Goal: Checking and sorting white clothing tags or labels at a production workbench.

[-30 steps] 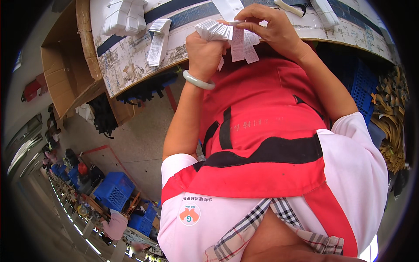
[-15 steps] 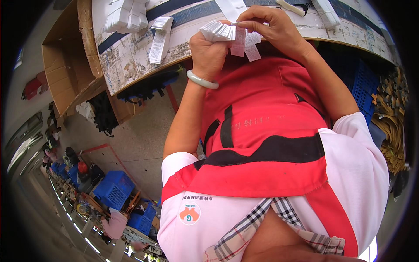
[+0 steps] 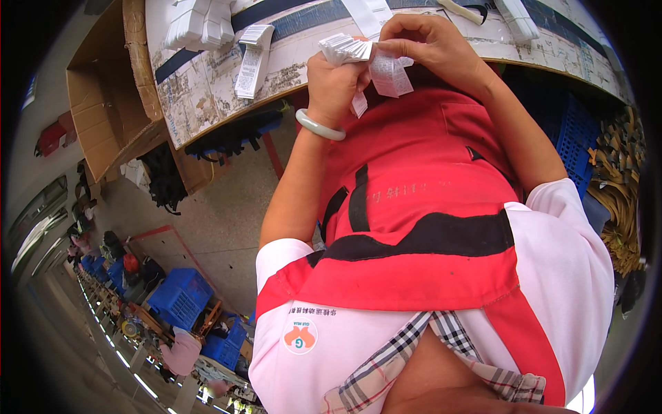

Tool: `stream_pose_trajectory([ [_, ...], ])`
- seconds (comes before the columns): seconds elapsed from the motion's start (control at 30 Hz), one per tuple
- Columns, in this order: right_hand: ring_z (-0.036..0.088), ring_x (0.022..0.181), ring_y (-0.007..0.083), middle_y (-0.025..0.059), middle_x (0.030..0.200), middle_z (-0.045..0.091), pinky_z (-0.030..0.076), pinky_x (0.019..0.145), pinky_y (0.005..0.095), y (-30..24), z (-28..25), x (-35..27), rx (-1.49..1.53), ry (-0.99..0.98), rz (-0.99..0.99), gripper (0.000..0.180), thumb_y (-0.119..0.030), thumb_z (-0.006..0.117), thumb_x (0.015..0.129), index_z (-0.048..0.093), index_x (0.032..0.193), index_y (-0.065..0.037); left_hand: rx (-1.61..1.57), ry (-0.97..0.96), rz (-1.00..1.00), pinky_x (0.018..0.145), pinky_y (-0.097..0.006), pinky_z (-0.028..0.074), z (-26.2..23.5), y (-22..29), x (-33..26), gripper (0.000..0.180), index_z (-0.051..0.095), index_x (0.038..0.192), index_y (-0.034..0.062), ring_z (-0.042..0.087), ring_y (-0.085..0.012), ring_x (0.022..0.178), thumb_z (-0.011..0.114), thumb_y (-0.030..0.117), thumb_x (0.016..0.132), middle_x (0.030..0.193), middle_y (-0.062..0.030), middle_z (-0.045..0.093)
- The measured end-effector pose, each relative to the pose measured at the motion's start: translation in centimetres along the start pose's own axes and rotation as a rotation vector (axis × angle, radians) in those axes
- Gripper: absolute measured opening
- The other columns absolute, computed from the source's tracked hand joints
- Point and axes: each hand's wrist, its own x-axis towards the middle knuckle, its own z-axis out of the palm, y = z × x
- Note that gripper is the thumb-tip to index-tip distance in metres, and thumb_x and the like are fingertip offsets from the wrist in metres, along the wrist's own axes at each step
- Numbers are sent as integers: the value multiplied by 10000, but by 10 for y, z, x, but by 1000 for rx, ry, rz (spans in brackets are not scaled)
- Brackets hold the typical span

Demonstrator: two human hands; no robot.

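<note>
My left hand [image 3: 333, 91], with a pale bangle at the wrist, is closed round a fanned stack of white printed labels [image 3: 343, 48] at the near edge of the table. Beside it, my right hand [image 3: 441, 47] pinches thumb against forefinger at the stack's right end, closed on a label. Thin printed label strips [image 3: 392, 76] hang between the two hands in front of the red apron. Another short label end [image 3: 359, 103] pokes out under my left fingers. A folded label bundle [image 3: 252, 63] lies on the table left of my left hand.
The worn table [image 3: 200, 103] carries white label bundles [image 3: 196, 26] at left, a long label strip [image 3: 369, 15] behind my hands, a pale-handled tool [image 3: 460, 10] and another bundle [image 3: 516, 19]. An open cardboard box [image 3: 103, 103] stands left; a blue crate [image 3: 574, 134] is at right.
My left hand has shifted slightly right. The hanging strips, which were separate before, now overlap and spread wider, and a label end has appeared below my left fingers.
</note>
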Motion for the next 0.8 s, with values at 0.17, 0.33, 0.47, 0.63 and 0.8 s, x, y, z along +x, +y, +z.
stream_pose_trajectory([
  [0.17,534,737,58,-9,821,602,441,679,198,-30,-4,-3,492,-298,303,157,-174,672,905,652,911,-18,-390,-93,-202,421,-236,382,-2,-4,-7,259,637,1001,11,512,-106,513,683,250,911,736,-63,634],
  [0.33,584,811,60,4,879,640,489,728,210,-4,20,-8,329,-22,209,145,-152,668,915,669,967,-16,-401,-210,-245,592,-224,533,2,-15,-17,762,597,1051,-12,648,-135,717,426,705,860,882,-108,656],
  [0.47,578,803,48,-4,867,648,488,718,208,-7,32,-12,245,82,186,154,-150,686,902,677,990,-23,-460,-184,-253,623,-247,567,1,-19,-22,795,572,1115,-9,673,-154,750,400,722,855,902,-121,662],
  [0.63,566,622,54,22,776,633,482,592,210,-6,37,-16,191,100,116,135,-124,664,911,670,987,-13,-495,-308,-252,628,-265,579,-1,-24,-21,807,579,1097,-19,676,-171,746,394,727,851,894,-115,649],
  [0.8,580,633,55,26,782,644,489,589,216,-8,38,-17,94,114,108,120,-125,672,906,674,969,-24,-496,-293,-240,587,-276,568,-1,-29,-24,680,585,1022,-1,665,-186,712,471,653,871,826,-85,619],
])
